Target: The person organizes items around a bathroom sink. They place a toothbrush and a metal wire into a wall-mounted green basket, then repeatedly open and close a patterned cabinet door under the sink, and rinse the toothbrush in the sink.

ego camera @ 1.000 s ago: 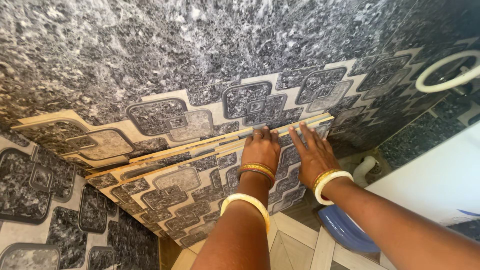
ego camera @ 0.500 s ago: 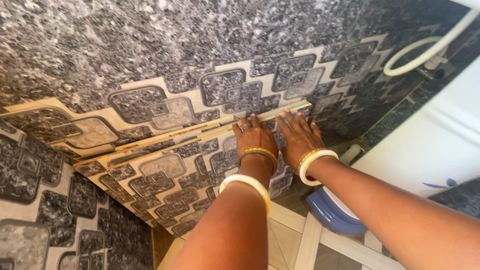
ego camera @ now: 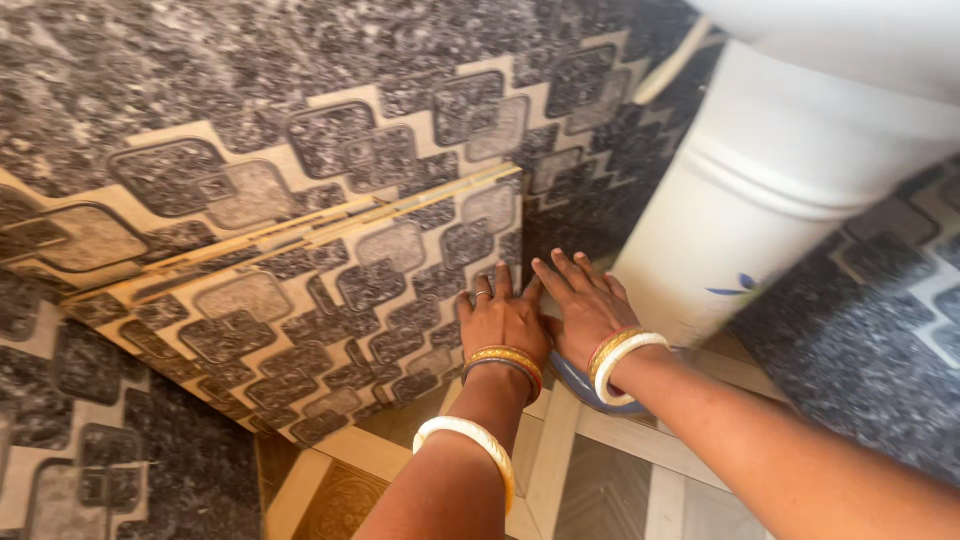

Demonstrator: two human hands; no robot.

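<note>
Now both hands, left hand (ego camera: 503,320) and right hand (ego camera: 583,305), have slid down the tile stack (ego camera: 330,300).

Tiles (ego camera: 330,300) against wall (ego camera: 200,70); pedestal (ego camera: 740,220) rightward

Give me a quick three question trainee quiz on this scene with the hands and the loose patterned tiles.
1. True or false: the left hand rests flat on the stack of loose grey-and-beige square-patterned tiles leaning against the wall.
2. Which thing lies nearest the right hand? A white pedestal; B red bucket; C wooden stool.
3. Fill in: each wrist wears a white ____.

Key: 1 true. 2 A. 3 bangle.
</note>
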